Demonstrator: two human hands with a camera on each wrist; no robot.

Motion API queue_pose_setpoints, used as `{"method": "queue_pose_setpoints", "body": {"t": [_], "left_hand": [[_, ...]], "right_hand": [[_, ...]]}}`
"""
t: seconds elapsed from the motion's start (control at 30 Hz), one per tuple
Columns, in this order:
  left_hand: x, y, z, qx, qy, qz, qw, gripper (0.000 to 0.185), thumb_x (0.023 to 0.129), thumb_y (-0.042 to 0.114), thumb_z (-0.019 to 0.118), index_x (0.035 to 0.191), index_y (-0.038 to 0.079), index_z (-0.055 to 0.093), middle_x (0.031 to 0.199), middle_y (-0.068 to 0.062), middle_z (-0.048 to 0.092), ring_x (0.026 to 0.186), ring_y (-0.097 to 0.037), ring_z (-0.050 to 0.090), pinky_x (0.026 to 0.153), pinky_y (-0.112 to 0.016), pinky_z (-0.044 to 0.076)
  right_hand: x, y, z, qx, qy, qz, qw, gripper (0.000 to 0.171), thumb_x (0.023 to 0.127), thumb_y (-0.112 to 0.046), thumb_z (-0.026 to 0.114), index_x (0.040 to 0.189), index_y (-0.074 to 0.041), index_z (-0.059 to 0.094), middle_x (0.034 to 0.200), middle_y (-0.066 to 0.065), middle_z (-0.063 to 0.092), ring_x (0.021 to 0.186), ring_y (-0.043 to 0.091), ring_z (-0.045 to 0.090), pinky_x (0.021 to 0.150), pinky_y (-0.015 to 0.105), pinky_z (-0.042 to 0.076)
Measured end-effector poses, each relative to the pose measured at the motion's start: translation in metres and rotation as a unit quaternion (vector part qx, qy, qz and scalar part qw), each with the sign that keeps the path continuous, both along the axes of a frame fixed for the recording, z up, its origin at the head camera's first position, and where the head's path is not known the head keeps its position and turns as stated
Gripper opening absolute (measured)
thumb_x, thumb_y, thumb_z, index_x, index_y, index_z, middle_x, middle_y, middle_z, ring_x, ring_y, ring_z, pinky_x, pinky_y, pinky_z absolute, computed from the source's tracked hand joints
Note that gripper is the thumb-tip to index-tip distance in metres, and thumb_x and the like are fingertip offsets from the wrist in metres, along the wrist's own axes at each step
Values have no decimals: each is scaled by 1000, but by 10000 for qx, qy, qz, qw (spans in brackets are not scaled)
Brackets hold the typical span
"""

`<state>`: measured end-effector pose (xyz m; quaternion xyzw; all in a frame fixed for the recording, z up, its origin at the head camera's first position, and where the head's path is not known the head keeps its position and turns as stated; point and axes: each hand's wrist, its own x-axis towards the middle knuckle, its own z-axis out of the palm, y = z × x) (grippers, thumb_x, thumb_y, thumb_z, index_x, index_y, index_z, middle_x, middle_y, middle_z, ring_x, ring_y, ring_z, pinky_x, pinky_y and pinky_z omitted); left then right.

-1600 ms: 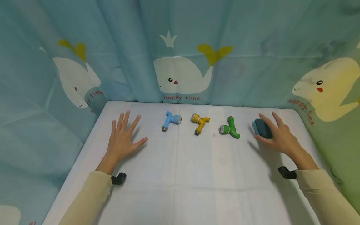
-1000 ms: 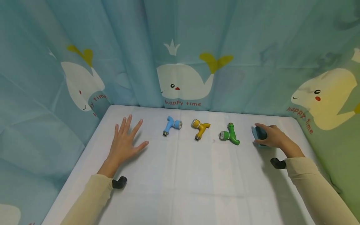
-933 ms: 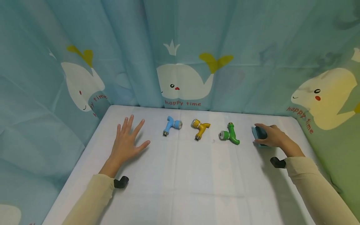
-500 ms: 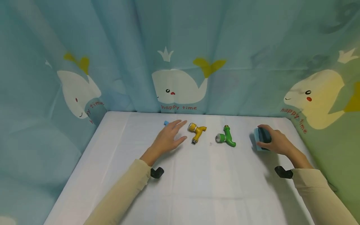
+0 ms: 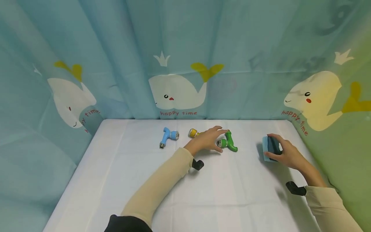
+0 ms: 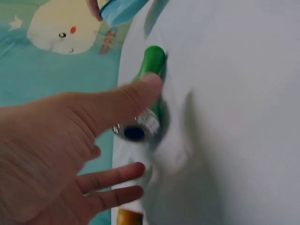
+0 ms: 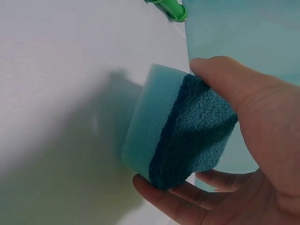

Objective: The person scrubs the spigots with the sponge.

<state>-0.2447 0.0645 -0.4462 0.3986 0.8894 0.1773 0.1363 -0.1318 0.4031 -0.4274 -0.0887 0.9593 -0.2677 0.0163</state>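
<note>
My right hand (image 5: 290, 156) grips a two-layer sponge (image 7: 187, 131), light blue foam with a dark scouring side, between thumb and fingers. The sponge is lifted and tilted over the white table's right side, its shadow cast beside it. My left hand (image 5: 206, 140) reaches over the middle with thumb and fingers spread around the knob end of a green faucet (image 5: 230, 141). In the left wrist view, the thumb overlaps that faucet. A yellow faucet (image 5: 193, 132) is mostly hidden behind the left hand. Farther left lies a blue faucet (image 5: 168, 136).
A white cloth (image 5: 214, 190) covers the table. Blue-green curtains (image 5: 127, 64) with whale prints stand along the back and left edges, and a green stretch (image 5: 347, 154) borders the right.
My left hand has swept from the left side past the blue and yellow faucets to the green one. My right hand has closed on the sponge and raised it off the table.
</note>
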Motion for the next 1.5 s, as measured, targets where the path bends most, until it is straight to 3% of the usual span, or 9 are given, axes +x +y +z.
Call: {"method": "queue_pose_setpoints", "body": {"t": [0.2,0.43,0.57,0.7,0.83,1.0,1.17,1.4,1.5], "left_hand": [[2,24,2,-581,8,75,9983,86,88,43,82,160,22,39,160,-8,39,140,-20,45,112,-34,42],[12,52,-8,-1351,1144,612,9823,86,80,81,66,140,21,59,121,-2,58,91,-14,59,74,-33,52],[16,62,-13,-1367,1439,927,9757,70,79,77,70,116,18,64,103,-1,57,81,-14,60,67,-33,52],[18,62,-13,-1296,1360,1058,9765,69,80,69,76,121,15,63,107,-2,56,79,-14,59,65,-32,53],[19,51,-8,-765,877,1228,9856,90,78,64,81,146,12,53,134,-6,54,99,-18,64,79,-33,57],[23,25,0,1003,-65,1470,9840,94,77,55,87,152,14,48,153,-5,45,118,-20,60,98,-32,53],[35,-7,7,2725,-1060,1457,9451,86,76,45,91,149,23,52,149,4,49,95,-5,67,79,-25,55],[64,-47,18,4473,-2786,1425,8379,73,86,13,84,151,23,50,138,-6,54,109,-17,67,83,-31,58],[73,-57,17,4841,-3067,1406,8073,71,88,6,80,151,19,50,121,-11,64,107,-19,67,93,-33,56]], "right_hand": [[7,-5,-8,-145,138,161,9997,76,91,-22,81,151,-6,39,96,18,52,72,20,43,58,31,37],[11,-11,-13,-158,73,71,9998,76,90,-24,82,151,-7,40,104,23,54,84,29,45,65,38,39],[13,-11,-17,-129,64,23,9999,77,90,-25,82,152,-7,40,108,25,56,89,32,48,67,41,40],[14,-11,-18,-136,73,27,9999,77,90,-26,81,152,-8,39,109,26,56,88,32,47,67,42,40],[16,-10,-18,-170,154,32,9997,77,90,-27,82,152,-8,40,114,28,56,88,32,51,68,41,43],[23,-5,-13,-224,283,-63,9993,79,89,-25,83,153,-8,39,119,33,53,81,29,58,63,34,47],[31,-4,-4,-332,317,-77,9989,82,90,-24,82,156,-9,35,126,35,49,82,32,65,64,34,49],[37,-14,3,-668,552,-97,9962,83,90,-20,82,158,-13,34,130,34,46,91,48,67,63,28,54],[41,-20,4,-849,693,-128,9939,83,90,-17,82,158,-15,35,134,33,45,94,51,66,64,26,55]]}}
